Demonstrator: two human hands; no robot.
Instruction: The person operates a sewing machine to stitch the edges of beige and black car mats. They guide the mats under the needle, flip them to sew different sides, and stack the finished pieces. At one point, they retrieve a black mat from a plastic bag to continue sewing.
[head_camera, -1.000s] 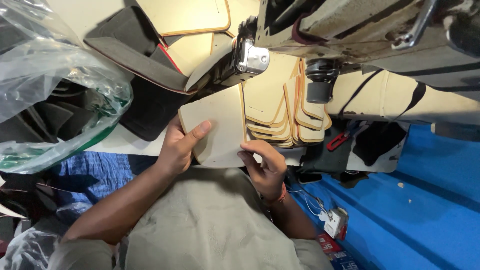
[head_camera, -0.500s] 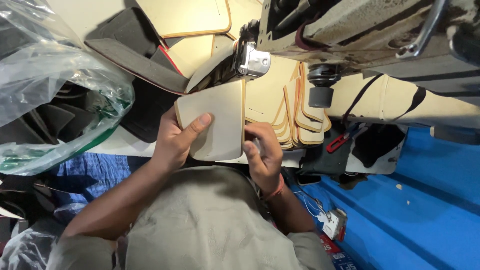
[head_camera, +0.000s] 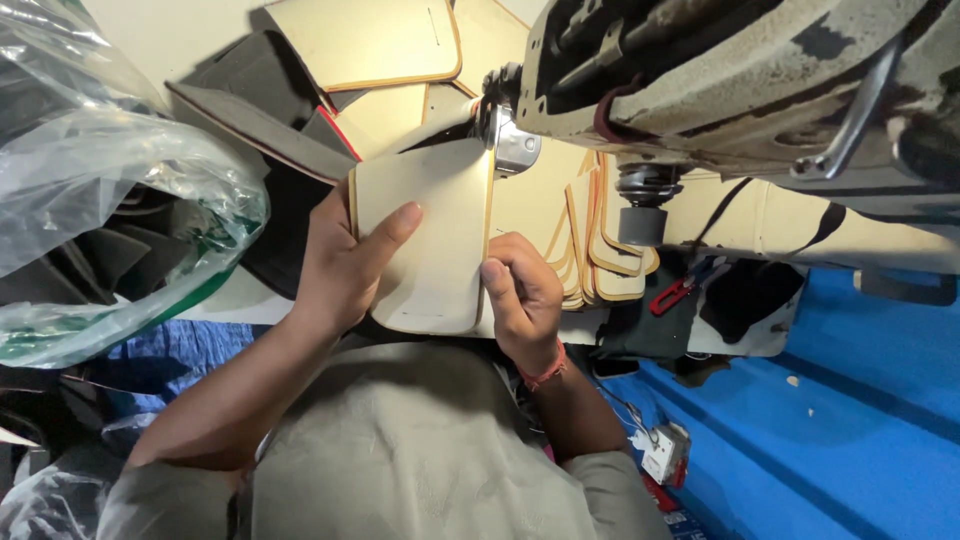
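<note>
A tan, rounded-corner leather-like panel lies under the presser foot of a sewing machine. My left hand grips the panel's left edge, thumb flat on its top face. My right hand pinches the panel's lower right edge, fingers curled. A red thread band circles my right wrist.
A stack of similar tan panels lies right of the foot; more tan and black pieces lie at the back. A clear plastic bag of dark pieces bulges at left. Red snips rest at right, above a blue floor.
Both hands have pushed the tan panel up and away, toward the presser foot; its far edge now sits at the foot.
</note>
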